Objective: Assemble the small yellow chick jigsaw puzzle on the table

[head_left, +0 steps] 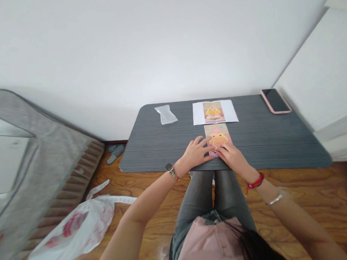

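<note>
A small picture card point(219, 137) with a yellow figure in a pink hat lies near the front edge of the dark table. My left hand point(196, 153) rests over the card's left side, its fingers spread and the fingertips touching it. Over the card's lower right part is my right hand point(232, 156), with fingers drawn together; anything between them is too small or hidden to tell. Just behind the card lies a white sheet point(232, 110) bearing a similar printed picture point(213, 112).
A translucent plastic sleeve point(166, 115) lies on the table point(166, 149) at the left. A phone in a pink case point(276, 101) is at the back right, by the wall. Below, slippers point(115, 152) and a white plastic bag point(81, 226) are on the wooden floor.
</note>
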A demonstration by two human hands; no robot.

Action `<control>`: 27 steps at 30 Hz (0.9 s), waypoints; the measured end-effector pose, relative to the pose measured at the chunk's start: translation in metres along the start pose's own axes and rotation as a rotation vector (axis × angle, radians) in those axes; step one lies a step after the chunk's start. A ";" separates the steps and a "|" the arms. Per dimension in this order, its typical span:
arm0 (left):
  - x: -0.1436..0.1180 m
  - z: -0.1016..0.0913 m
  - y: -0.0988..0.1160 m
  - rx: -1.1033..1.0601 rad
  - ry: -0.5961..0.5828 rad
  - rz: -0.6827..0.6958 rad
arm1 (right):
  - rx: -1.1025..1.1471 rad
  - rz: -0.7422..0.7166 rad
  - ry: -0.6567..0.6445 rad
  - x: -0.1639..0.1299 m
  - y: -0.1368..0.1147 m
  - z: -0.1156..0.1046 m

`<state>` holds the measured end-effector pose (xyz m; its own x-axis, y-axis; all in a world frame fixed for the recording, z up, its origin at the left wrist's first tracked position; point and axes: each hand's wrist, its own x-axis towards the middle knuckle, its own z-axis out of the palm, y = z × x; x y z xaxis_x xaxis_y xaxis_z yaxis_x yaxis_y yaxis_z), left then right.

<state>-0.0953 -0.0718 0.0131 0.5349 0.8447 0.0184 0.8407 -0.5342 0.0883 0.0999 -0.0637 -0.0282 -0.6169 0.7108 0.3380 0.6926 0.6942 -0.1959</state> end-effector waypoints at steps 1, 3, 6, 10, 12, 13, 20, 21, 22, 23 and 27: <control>0.000 -0.001 0.000 0.006 -0.003 0.010 | -0.013 -0.012 -0.010 0.000 0.001 0.000; 0.000 -0.002 0.001 0.014 -0.001 0.029 | -0.041 -0.060 -0.044 0.004 0.002 -0.002; 0.001 -0.003 0.002 0.028 0.001 0.043 | -0.086 -0.141 -0.124 0.013 0.006 -0.008; 0.004 -0.005 0.002 0.049 -0.007 0.068 | -0.110 -0.231 -0.203 0.022 0.010 -0.016; 0.005 -0.004 0.001 0.049 0.000 0.085 | -0.097 -0.243 -0.182 0.021 0.011 -0.016; 0.005 -0.003 0.000 0.045 0.005 0.089 | -0.088 -0.238 -0.160 0.019 0.012 -0.015; 0.005 0.007 -0.006 -0.002 0.022 0.071 | -0.025 -0.107 -0.084 0.007 0.016 -0.004; 0.005 0.007 -0.006 -0.007 0.019 0.073 | -0.014 -0.104 -0.092 0.008 0.016 -0.005; 0.006 0.006 -0.006 -0.012 0.015 0.074 | -0.009 -0.115 -0.106 0.009 0.015 -0.006; 0.006 0.006 -0.005 -0.017 0.011 0.072 | -0.012 -0.138 -0.122 0.010 0.015 -0.008; 0.008 0.004 -0.006 -0.026 0.001 0.069 | -0.042 -0.215 -0.186 0.024 0.012 -0.019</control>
<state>-0.0957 -0.0622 0.0085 0.5917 0.8057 0.0267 0.7991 -0.5905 0.1129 0.1009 -0.0401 -0.0051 -0.8065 0.5591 0.1923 0.5512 0.8286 -0.0979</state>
